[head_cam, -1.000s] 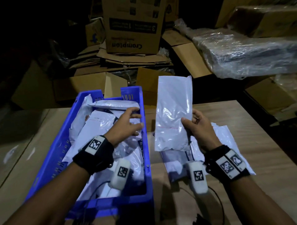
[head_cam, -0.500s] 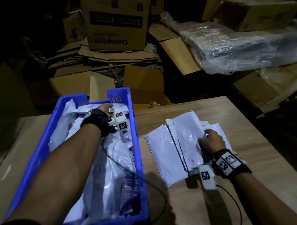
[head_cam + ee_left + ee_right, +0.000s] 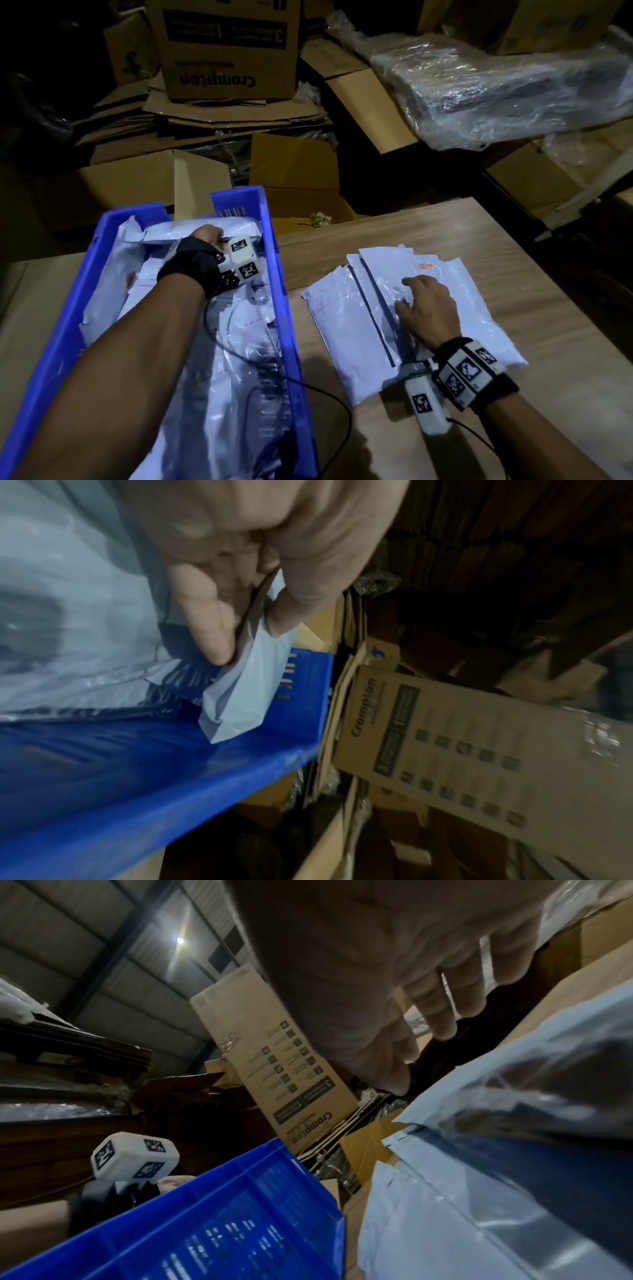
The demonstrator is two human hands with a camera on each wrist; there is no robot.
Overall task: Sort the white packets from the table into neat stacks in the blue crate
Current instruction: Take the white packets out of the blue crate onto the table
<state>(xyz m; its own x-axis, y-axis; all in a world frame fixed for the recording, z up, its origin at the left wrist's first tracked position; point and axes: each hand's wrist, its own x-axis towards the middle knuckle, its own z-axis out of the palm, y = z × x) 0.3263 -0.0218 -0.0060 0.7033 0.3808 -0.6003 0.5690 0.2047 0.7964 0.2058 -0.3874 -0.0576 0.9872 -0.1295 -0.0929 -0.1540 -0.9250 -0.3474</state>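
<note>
A blue crate stands on the left of the wooden table, filled with several white packets. My left hand reaches to the crate's far end; in the left wrist view my left hand pinches the corner of a white packet between thumb and fingers beside the crate wall. A loose pile of white packets lies on the table to the right of the crate. My right hand rests on that pile with fingers straight, holding nothing; the right wrist view shows the same fingers over the pile.
The table extends bare to the right and front of the pile. Beyond its far edge stand cardboard boxes, flattened cartons and a plastic-wrapped bundle. A black cable trails from the crate over its right wall.
My right hand laid the raised packet down on the table pile and now rests on it. My left hand moved from mid-crate to the far end and took hold of a packet corner.
</note>
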